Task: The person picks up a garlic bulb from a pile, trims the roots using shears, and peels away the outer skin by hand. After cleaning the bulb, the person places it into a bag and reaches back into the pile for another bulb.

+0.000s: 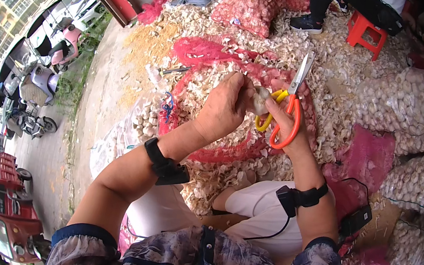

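We've a garlic bulb (259,101) pinched in our L hand (224,107), betw. both hands, above loose skins (206,83) & a red mesh bag (202,52); our R hand (289,127) holds scissors (295,86) w/ orange & yellow handles, blades fwd.

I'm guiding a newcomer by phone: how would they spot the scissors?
Find the red mesh among pale peelings, mid-picture. Over its right side, the person's right hand holds the scissors. One yellow handle loop, one orange, and silver blades pointing toward the picture's top set them apart from the peelings.
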`<state>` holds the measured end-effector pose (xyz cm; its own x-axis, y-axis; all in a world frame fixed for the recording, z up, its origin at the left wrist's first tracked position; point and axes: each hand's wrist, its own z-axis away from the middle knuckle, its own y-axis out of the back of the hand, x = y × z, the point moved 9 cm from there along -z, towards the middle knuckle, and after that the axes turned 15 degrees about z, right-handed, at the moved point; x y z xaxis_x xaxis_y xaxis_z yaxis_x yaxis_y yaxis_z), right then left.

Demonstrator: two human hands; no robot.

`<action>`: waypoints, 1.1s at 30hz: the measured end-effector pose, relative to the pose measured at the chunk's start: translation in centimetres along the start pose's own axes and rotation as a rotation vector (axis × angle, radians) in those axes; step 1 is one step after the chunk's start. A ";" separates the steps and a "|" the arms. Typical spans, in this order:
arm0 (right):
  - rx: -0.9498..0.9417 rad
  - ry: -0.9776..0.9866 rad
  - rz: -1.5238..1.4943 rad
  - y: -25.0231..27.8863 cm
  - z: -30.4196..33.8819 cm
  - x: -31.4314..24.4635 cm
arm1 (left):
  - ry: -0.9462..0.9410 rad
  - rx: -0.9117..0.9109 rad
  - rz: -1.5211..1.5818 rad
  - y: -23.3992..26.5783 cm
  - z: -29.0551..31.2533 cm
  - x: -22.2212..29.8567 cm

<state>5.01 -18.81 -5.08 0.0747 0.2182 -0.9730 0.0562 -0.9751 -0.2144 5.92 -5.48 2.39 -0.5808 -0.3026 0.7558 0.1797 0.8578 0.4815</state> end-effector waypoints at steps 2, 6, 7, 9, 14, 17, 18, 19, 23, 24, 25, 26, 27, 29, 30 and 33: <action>-0.014 0.043 0.013 -0.4 0.0 0.1 | 0.171 0.010 0.151 -0.1 0.0 -1.6; -0.055 -0.029 -0.127 -0.5 -0.2 1.2 | 0.486 0.074 0.558 0.0 0.5 -4.7; -0.073 -0.011 -0.194 -0.5 -0.4 1.3 | 0.534 0.132 0.661 0.4 0.6 -5.6; -0.112 0.008 -0.289 -0.6 -0.5 1.5 | 0.636 0.217 0.766 1.0 1.0 -6.5; -0.143 0.018 -0.282 -0.6 -0.4 0.8 | 0.680 0.255 0.754 1.5 1.7 -7.5; -0.087 0.034 -0.146 -0.4 -0.3 0.3 | 0.667 0.061 0.713 0.2 1.2 -4.9; -0.041 0.058 -0.083 -0.1 -0.2 0.1 | 0.687 -0.043 0.651 -0.5 1.0 -3.9; -0.019 0.074 0.004 0.2 -0.1 0.0 | 0.686 -0.084 0.633 -0.9 1.1 -3.9; -0.072 0.164 0.073 -0.1 -0.1 -0.3 | 0.706 -0.003 0.787 -0.6 1.2 -4.8; -0.076 0.152 0.069 -0.2 -0.1 -0.3 | 0.708 -0.001 0.786 -0.7 1.3 -4.9; -0.081 0.140 0.064 -0.3 -0.1 -0.3 | 0.693 0.025 0.795 -0.7 1.4 -4.9; -0.081 0.140 0.065 -0.3 -0.1 -0.3 | 0.677 0.051 0.805 -0.7 1.5 -4.8; -0.122 0.085 -0.081 -0.6 -0.1 0.1 | 0.677 0.051 0.805 -0.9 1.6 -4.9; -0.136 0.040 -0.240 -1.2 0.1 0.0 | 0.652 0.066 0.863 -1.0 1.5 -4.7; -0.137 0.040 -0.240 -1.2 0.1 0.0 | 0.652 0.067 0.863 -0.8 1.4 -4.7; -0.080 0.111 -0.094 -0.5 0.0 0.0 | 0.761 0.014 0.886 -1.1 1.5 -4.6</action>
<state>4.99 -18.30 -4.94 0.1747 0.3156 -0.9327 0.1472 -0.9450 -0.2922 7.15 -4.44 -2.32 0.3700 0.2369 0.8983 0.2724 0.8968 -0.3487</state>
